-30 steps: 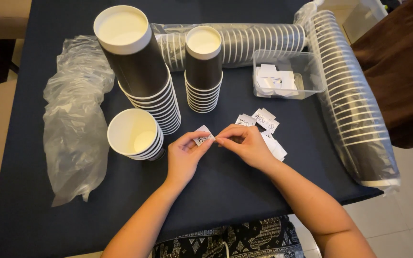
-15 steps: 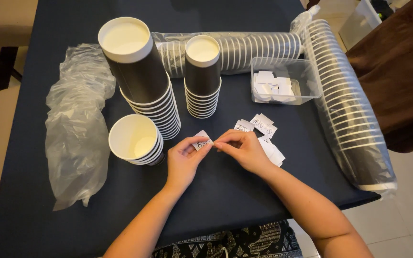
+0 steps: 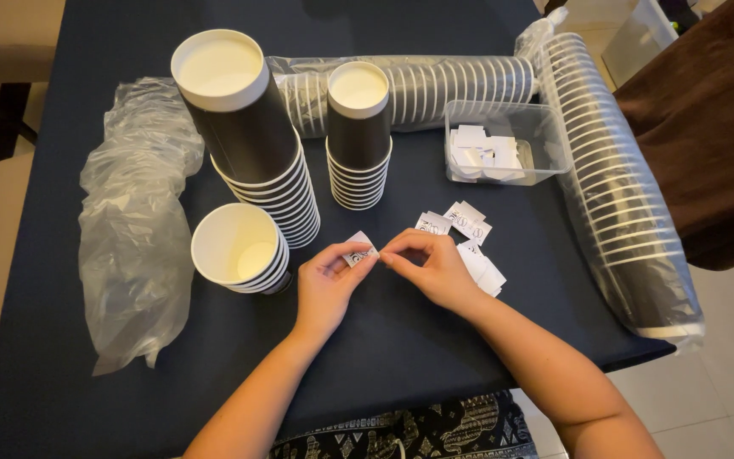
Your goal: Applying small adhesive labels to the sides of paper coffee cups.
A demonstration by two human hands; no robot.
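Note:
My left hand (image 3: pixel 327 285) and my right hand (image 3: pixel 431 265) meet over the dark table (image 3: pixel 401 340), both pinching one small white printed sticker (image 3: pixel 358 252) by its edges. Loose stickers (image 3: pixel 465 223) of the same kind lie just beyond and beside my right hand. A short stack of open black paper cups with white insides (image 3: pixel 239 248) stands left of my left hand.
Two taller upside-down cup stacks (image 3: pixel 252 136) (image 3: pixel 358 127) stand behind. Sleeves of cups in plastic lie along the back (image 3: pixel 452 85) and the right edge (image 3: pixel 618 187). A clear tub of white stickers (image 3: pixel 503 144) sits at back right. Empty plastic wrap (image 3: pixel 133 212) lies left.
The view shifted slightly down between the earliest frame and now. Both hands stay pinched on the sticker in almost the same spot.

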